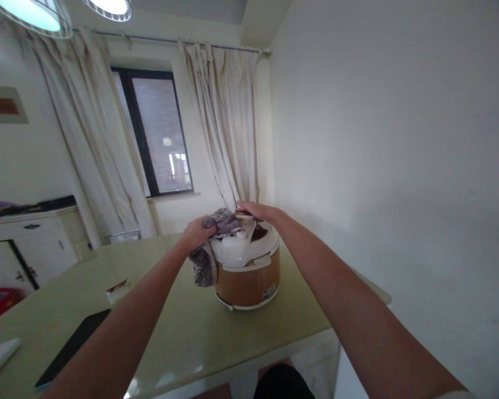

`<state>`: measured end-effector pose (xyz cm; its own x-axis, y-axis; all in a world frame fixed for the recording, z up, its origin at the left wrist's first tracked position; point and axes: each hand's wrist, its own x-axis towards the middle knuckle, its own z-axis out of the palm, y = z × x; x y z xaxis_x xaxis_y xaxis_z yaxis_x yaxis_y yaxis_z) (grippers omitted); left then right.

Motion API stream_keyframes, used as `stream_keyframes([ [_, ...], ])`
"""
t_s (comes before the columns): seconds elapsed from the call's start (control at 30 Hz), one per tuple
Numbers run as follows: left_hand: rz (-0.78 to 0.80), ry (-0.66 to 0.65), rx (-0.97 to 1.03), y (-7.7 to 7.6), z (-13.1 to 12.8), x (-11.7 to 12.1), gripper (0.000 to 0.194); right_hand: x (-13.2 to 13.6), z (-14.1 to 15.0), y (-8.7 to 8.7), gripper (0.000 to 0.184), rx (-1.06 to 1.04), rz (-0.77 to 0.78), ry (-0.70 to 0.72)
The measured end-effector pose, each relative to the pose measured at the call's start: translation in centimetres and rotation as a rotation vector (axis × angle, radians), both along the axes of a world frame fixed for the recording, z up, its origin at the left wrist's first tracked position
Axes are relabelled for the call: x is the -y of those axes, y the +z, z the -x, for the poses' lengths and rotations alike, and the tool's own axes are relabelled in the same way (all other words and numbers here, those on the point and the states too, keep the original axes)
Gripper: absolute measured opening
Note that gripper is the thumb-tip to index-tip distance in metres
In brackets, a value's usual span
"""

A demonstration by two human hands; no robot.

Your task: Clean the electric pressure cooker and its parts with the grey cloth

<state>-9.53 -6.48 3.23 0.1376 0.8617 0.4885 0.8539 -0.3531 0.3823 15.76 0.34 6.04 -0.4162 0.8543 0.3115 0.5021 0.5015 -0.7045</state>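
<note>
A white and tan rice cooker (247,282) stands on the table, its lid down. My left hand (196,233) is closed on a grey patterned cloth (203,266), which lies bunched over the cooker's upper left side and hangs down its flank. At the far top of the lid rests my right hand (261,211), fingers stretched out toward the left; the cooker's handle area partly hides them.
The pale green table (174,321) carries a dark flat tablet-like object (72,346), a small white packet (117,291) and a white item (0,357) at left. A wall (399,166) rises close on the right. Behind are curtains (228,116) and a window (160,133).
</note>
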Motion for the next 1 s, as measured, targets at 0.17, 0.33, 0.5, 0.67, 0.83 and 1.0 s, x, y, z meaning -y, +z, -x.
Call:
stream_keyframes([
  [0.17,0.001,0.010,-0.046,-0.5,0.6,1.0,0.028,-0.4,0.0,-0.6,0.060,-0.096,0.133,0.082],
  [0.33,-0.279,0.009,-0.076,-3.2,-0.7,5.2,0.021,-0.2,0.4,-1.3,0.057,-0.064,-0.008,0.122],
  [0.5,-0.563,-0.041,-0.004,-6.8,-3.0,8.6,0.026,-0.1,0.5,-1.9,0.049,-0.049,-0.137,0.134],
  [0.67,-0.549,-0.149,-0.222,-4.7,-5.9,9.6,0.040,-0.1,0.4,-2.1,0.051,-0.132,-0.027,0.158],
  [0.83,-0.484,-0.285,-0.528,-0.9,-7.2,10.4,0.044,0.3,0.6,-1.9,0.053,-0.248,0.299,0.225],
  [1.0,-0.524,-0.491,-0.774,-0.9,-9.5,10.7,0.042,0.8,1.1,-1.5,0.048,-0.284,0.461,0.212],
])
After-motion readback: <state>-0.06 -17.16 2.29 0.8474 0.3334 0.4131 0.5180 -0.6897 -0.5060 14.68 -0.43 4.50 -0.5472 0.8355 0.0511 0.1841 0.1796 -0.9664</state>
